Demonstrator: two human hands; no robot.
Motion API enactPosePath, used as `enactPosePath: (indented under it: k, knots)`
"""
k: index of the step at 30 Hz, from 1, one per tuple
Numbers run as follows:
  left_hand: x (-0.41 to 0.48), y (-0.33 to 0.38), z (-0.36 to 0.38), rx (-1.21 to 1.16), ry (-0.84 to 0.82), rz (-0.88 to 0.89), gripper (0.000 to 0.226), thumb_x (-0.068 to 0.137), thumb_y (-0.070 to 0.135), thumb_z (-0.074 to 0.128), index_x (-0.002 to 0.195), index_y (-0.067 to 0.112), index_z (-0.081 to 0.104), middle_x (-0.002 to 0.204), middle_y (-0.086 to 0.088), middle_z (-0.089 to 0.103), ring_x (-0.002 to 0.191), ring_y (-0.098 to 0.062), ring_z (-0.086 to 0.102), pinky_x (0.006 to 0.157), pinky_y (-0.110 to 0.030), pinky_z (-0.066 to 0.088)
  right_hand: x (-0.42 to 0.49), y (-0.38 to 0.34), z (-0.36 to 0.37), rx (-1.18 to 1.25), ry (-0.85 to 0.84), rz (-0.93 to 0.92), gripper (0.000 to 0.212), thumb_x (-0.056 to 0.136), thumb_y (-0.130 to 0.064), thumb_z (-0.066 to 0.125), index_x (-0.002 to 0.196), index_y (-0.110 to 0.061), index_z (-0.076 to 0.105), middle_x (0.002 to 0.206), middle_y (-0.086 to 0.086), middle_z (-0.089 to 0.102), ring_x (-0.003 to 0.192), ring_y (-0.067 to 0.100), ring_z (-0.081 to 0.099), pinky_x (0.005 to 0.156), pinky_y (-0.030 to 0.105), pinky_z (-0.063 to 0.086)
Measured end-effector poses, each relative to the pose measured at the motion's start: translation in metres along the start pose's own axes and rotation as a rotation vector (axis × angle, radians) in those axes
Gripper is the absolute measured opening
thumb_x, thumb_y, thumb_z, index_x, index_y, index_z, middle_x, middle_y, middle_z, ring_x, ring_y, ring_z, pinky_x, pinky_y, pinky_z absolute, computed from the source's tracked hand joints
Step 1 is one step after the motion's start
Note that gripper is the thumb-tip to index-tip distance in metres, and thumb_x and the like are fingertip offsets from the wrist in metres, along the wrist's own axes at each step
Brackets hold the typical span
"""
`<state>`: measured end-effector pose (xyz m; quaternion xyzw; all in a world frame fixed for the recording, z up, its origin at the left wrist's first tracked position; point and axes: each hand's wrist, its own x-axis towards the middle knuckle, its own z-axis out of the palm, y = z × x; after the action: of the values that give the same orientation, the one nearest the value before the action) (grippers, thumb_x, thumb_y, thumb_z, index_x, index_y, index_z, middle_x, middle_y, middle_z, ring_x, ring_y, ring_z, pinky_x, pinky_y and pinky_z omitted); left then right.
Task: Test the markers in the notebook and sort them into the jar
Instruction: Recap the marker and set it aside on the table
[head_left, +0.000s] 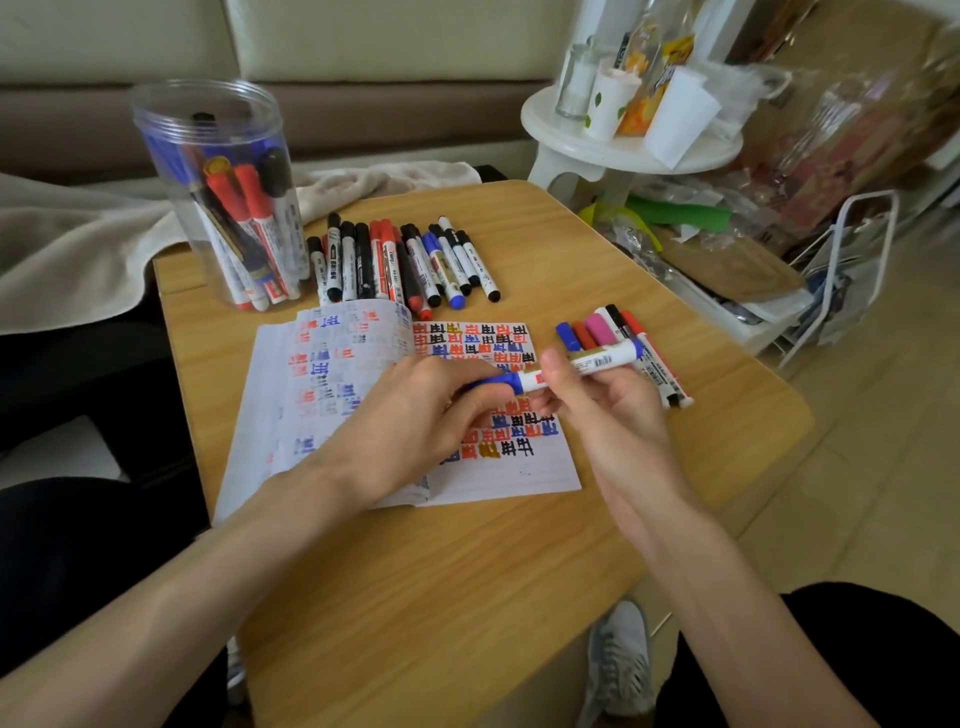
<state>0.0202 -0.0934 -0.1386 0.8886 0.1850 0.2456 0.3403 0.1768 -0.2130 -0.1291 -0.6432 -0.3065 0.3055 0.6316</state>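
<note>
Light: soft, even daylight, rather dim; no hard source was seen.
Shadows: faint and soft-edged, they lay under the left hand (410, 421) and right hand (608, 410) on the notebook (291, 415).
Glare: a pale sheen showed on the jar (249, 104) wall.
Sharpness: centre was fair; blue marker (576, 366) print was smeared.
Distortion: the table (467, 571) edges bowed; corners were stretched and hazy.

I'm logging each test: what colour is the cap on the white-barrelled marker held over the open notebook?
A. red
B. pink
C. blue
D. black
C: the left hand grips a blue cap on the white-barrelled marker, whose barrel the right hand pinches.
</note>
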Motion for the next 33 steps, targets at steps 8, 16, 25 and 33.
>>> enactPosePath:
  k: [8,16,25,33]
  knots:
    - [-0.005,-0.025,-0.047,-0.086,0.066,-0.198,0.039,0.098,0.043,0.049,0.091,0.014,0.073,0.076,-0.006,0.067,0.065,-0.028,0.060,0.057,-0.033,0.048,0.016,-0.018,-0.053,0.235,0.245,0.047,0.018,0.094,-0.029,0.070,0.097,-0.012,0.073,0.097,0.002,0.079,0.104,0.024,0.072,0.095,0.031,0.057]
    - [-0.015,-0.022,-0.024,0.093,0.054,-0.124,0.033,0.092,0.054,0.050,0.106,0.032,0.069,0.086,0.021,0.069,0.085,0.001,0.065,0.072,-0.020,0.052,0.000,0.015,-0.026,-0.107,0.119,0.014,0.021,0.099,-0.031,0.069,0.101,-0.010,0.073,0.074,-0.003,0.072,0.066,0.006,0.064,0.061,0.016,0.052]
    - [-0.021,-0.029,-0.016,0.245,0.069,-0.049,0.043,0.093,0.058,0.047,0.114,0.028,0.069,0.079,0.027,0.058,0.072,0.004,0.060,0.059,-0.020,0.044,-0.006,0.022,-0.029,-0.080,0.044,0.003,0.017,0.096,-0.020,0.075,0.104,-0.005,0.071,0.077,0.010,0.071,0.065,0.019,0.065,0.058,0.026,0.053]
    - [-0.020,-0.030,-0.016,0.296,0.059,-0.059,0.039,0.094,0.056,0.049,0.114,0.029,0.069,0.081,0.022,0.063,0.068,0.003,0.058,0.060,-0.026,0.048,-0.008,0.027,-0.032,-0.114,0.065,-0.063,0.017,0.099,-0.017,0.070,0.102,-0.001,0.066,0.069,0.004,0.068,0.055,0.012,0.060,0.052,0.020,0.047]
